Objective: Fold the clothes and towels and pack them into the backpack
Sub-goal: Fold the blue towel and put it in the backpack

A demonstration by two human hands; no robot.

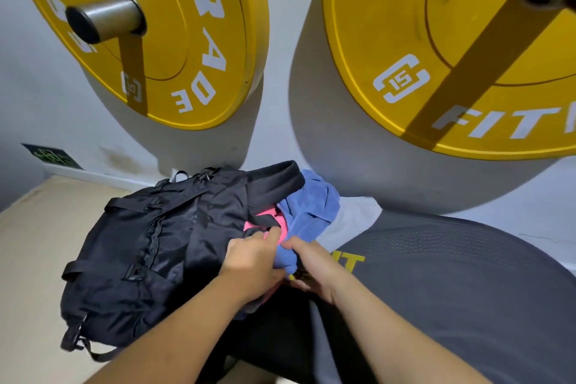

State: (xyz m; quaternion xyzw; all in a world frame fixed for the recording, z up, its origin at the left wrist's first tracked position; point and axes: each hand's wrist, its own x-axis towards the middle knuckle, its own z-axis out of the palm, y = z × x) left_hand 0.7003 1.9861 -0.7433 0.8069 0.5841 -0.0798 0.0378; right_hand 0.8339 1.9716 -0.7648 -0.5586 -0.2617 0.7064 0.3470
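A white wall hung with two yellow weight plates [162,34] stands at the far side, with pale wooden floor [28,259] on the left and a grey padded bench [467,290] on the right. The black backpack [140,259] lies on its side, its long axis running from near left to far right, so its open mouth faces far right, just beyond both hands. A pink garment [274,218] and a blue towel [311,206] bulge from that mouth, over a white cloth [352,221] on the bench. The left hand [252,262] curls at the mouth's edge and seems to pinch the pink garment; the right hand [314,268] pinches the blue towel's near corner. Both hands sit equally close, so stuffing the towel probably means pushing leftward, along the bag's length.
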